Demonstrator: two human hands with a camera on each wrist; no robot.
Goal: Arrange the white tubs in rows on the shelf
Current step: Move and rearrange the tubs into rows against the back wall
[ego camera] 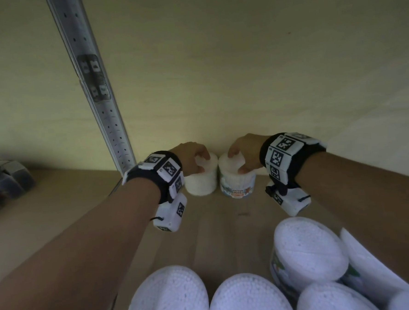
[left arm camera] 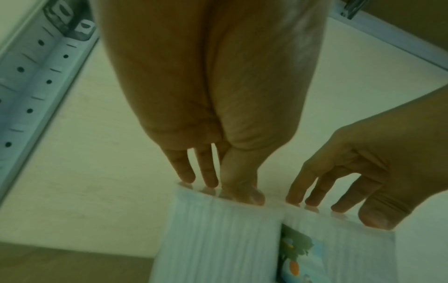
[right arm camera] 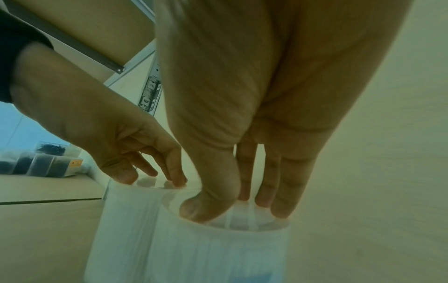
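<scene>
Two white tubs of cotton buds stand side by side, touching, at the back of the wooden shelf (ego camera: 217, 228). My left hand (ego camera: 202, 162) grips the left tub (ego camera: 201, 181) from above, fingertips and thumb curled over its lid rim. In the same way my right hand (ego camera: 237, 158) grips the right tub (ego camera: 237, 184), whose printed label faces me. The left wrist view shows my left hand (left arm camera: 218, 188) on the left tub (left arm camera: 218, 241). From the right wrist I see my right hand (right arm camera: 230, 207) on the right tub (right arm camera: 218, 254).
Several more white tubs (ego camera: 307, 249) crowd the near right of the shelf. A perforated metal upright (ego camera: 94, 89) rises at the back left. Dark packets (ego camera: 4, 181) lie beyond it on the left. The back wall (ego camera: 218, 82) stands right behind the two tubs.
</scene>
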